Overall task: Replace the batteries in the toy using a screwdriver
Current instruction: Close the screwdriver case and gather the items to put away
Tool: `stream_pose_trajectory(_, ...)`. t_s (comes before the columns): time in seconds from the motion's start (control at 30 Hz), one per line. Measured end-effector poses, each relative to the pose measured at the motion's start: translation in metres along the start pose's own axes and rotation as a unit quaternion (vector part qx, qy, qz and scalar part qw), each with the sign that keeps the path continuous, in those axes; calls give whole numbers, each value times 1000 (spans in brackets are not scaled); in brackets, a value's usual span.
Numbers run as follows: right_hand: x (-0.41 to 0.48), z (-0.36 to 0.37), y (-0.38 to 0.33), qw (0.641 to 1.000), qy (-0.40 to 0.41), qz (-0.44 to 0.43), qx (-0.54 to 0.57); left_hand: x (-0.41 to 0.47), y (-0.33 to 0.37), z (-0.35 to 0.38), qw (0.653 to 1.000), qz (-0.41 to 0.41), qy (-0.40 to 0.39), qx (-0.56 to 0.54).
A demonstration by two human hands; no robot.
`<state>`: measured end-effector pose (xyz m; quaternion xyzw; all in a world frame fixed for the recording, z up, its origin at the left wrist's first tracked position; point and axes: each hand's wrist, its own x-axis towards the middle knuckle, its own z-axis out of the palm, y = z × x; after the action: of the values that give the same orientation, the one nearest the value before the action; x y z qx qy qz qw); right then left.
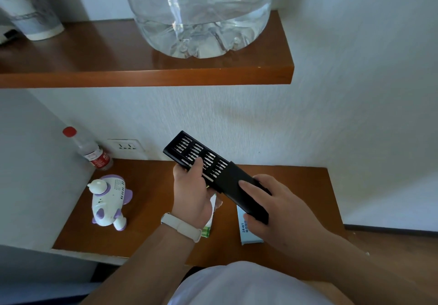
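Writing shows on a white box (248, 231) lying flat on the brown bench (154, 186); the number 24 can be read, the other marks are too small; a green and white pack (208, 227) lies beside it, partly hidden by the left wrist, and its words cannot be read. A small bottle with a red cap (92, 153) has a red label, too blurry to read; it stands in the back left corner, next to a wall socket (128, 148).

The left hand (192, 191) grips a black tray of screwdriver bits (196, 155), thumb on top and fingers curled under; the right hand (277, 207) grips the black sleeve (239, 191) that the tray slides out of, thumb on top, fingers wrapped round its end; both are held up in the air over the bench, tilted toward the wall. A white band (182, 227) is on the left wrist.

The white and purple toy (110, 200) sits on the bench near the left wall, well apart from both hands; bare wood lies between the toy and the pack. The box is near the front edge of the bench. A shelf (142, 74) sticks out above; a big clear water jug (199, 20) with a green band and a paper cup (33, 13) stand on it.
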<state>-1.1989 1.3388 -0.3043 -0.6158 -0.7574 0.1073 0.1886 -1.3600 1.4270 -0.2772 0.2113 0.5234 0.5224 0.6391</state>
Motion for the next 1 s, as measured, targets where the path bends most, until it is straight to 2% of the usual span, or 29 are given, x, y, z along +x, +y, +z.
stream_pose_trajectory(0.23, -13, -25, 3, 1000, -3, 10, -22, -8, 6, 9, 999, -5, 7, -37)
stream_pose_trajectory(0.4, -16, -36, 3, 1000, -9, 3, -25, -23, 11, 12, 999, -19, -13, -27)
stream_pose_trajectory(0.67, -20, -41, 5, 999, -27, -12, -45, -33, 8, 9, 1000, 1, -22, -18)
stream_pose_trajectory(0.87, -12, -38, 1, 998, -4, -25, -59, -53, -9, 15, 997, -47, -51, -29)
stream_pose_trajectory(1.0, -4, -39, -1, 998, -31, -23, -58, -56, -8, 15, 996, -49, -47, -58)
